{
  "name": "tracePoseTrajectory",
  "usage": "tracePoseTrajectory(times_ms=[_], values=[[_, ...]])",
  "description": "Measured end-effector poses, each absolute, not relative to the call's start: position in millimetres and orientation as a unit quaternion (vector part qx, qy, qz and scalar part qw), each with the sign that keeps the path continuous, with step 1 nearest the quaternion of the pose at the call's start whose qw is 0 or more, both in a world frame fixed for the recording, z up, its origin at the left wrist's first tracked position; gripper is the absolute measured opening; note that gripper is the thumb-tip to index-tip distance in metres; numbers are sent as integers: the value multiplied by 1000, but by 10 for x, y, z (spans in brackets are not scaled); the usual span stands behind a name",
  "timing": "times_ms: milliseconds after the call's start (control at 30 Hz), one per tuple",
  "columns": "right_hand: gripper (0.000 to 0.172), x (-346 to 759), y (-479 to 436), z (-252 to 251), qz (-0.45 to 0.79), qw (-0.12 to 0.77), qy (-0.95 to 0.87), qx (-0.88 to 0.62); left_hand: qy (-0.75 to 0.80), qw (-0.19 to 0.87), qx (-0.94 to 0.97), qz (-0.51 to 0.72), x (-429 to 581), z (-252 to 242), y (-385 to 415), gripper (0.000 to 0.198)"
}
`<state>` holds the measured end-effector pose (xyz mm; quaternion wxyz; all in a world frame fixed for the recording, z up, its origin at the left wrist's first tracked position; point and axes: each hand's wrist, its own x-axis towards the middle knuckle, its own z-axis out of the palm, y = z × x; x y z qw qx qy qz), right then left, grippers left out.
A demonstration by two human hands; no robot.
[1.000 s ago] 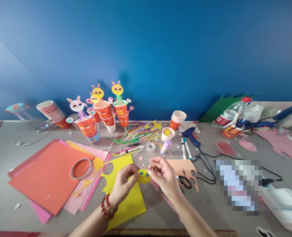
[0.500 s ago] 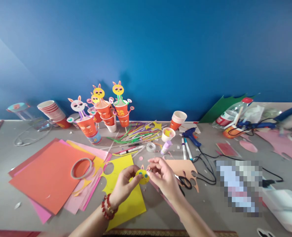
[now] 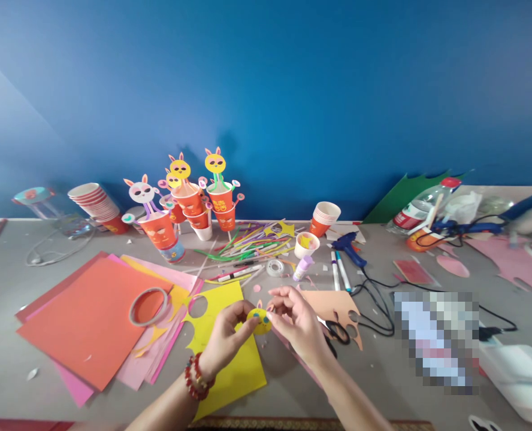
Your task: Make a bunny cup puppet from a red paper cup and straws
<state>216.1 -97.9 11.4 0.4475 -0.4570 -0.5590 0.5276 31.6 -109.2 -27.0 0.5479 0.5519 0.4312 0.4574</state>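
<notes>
Between thumb and fingers, my left hand (image 3: 229, 332) pinches the left side of a round yellow paper face (image 3: 259, 323) with blue eye spots. One pink paper ear (image 3: 259, 304) stands up from the face's top edge. At its upper right, my right hand (image 3: 295, 317) pinches a second small ear (image 3: 270, 307) against the rim. Underneath the left hand lies a yellow sheet (image 3: 230, 383) with round holes cut from it. Black-handled scissors (image 3: 338, 332) rest beside my right wrist, on a peach sheet (image 3: 320, 299) with cut-outs.
Orange cups with paper rabbit heads (image 3: 158, 230) stand at the back left. A glue stick (image 3: 302, 268), a tape roll (image 3: 275, 267), markers (image 3: 340, 272) and a blue glue gun (image 3: 349, 246) lie ahead. Coloured sheets (image 3: 99, 323) carry a larger tape ring (image 3: 133, 311). A black cord (image 3: 385, 299) runs right.
</notes>
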Motion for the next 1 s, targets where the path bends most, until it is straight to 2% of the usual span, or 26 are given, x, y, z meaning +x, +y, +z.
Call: tracePoseTrajectory(times_ms=[367,733,800,900,1000], values=[[24,2173,-1003,186,498,471,-562,-464,395,628,478,470,328,-204,-1088,27],[28,2402,-1031,188,505,435,-592,-454,417,622,456,481,340,-142,-1080,33],[26,2644,-924,183,445,423,-617,-493,420,619,456,482,339,-139,-1081,33],[29,3182,-611,208,235,352,-651,-631,425,612,460,483,344,-136,-1086,33],[26,3759,-176,223,126,329,-608,-711,417,614,467,482,353,-136,-1094,33]])
